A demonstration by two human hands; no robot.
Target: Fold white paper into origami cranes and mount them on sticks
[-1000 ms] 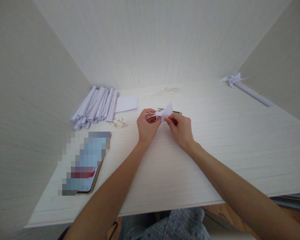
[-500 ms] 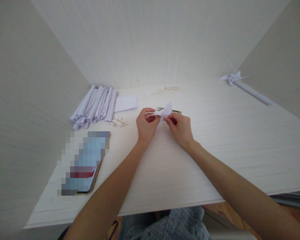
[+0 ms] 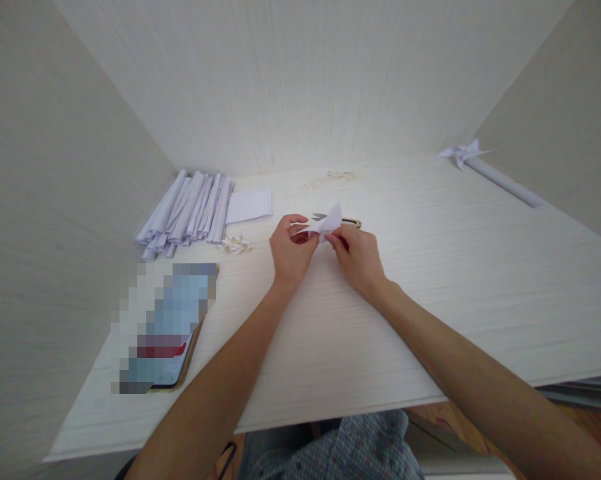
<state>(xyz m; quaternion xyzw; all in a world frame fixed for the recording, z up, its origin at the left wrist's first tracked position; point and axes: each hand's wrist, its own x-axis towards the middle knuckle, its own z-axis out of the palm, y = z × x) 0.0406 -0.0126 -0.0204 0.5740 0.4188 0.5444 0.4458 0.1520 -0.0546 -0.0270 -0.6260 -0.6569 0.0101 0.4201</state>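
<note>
Between my hands, above the middle of the table, is a white paper pinwheel [image 3: 332, 219] with its points curling up. My left hand [image 3: 294, 245] grips its left side, thumb and fingers closed on the paper. My right hand [image 3: 355, 252] pinches its lower right edge with thumb and forefinger. Whether a small fastener sits in that pinch is hidden. Just behind the paper lie scissors [image 3: 351, 223], their blades and one handle showing and the rest covered by the paper and hand.
To the left lie several rolled paper tubes [image 3: 187, 207], a stack of white paper [image 3: 249, 205] and a small pile of pale sticks [image 3: 236, 245]. A phone [image 3: 180, 320], partly blurred, is at front left. A pinwheel on a paper tube [image 3: 503, 180] rests at the far right.
The view has shifted very slightly, moving everything a little left. Both hands keep their hold on the paper pinwheel, with barely any finger movement.
</note>
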